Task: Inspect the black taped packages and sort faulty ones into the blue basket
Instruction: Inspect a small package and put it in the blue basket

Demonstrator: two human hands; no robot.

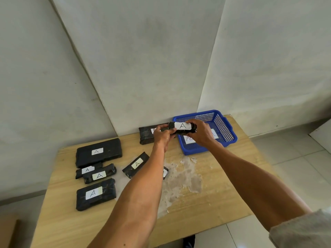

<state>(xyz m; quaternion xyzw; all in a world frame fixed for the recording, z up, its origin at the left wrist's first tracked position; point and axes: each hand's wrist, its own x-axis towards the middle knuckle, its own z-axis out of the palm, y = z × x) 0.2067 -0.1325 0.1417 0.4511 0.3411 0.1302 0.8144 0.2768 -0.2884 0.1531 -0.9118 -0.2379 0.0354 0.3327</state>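
Both hands, left hand [163,135] and right hand [200,133], clamp the package [181,127] just above the basket [222,126] near rim; loosening could drop a sound one in unchecked.

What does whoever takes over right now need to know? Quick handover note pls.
Left hand and right hand: both grip one small black package, label "A" up, held above the blue basket's near-left corner.
Basket: holds only paper labels, no packages visible.
On the table: five packages at left, one centre, one behind the left hand, one mostly hidden by the left forearm.
Done: nothing binned yet.
Left: judge the held package, then check the rest.
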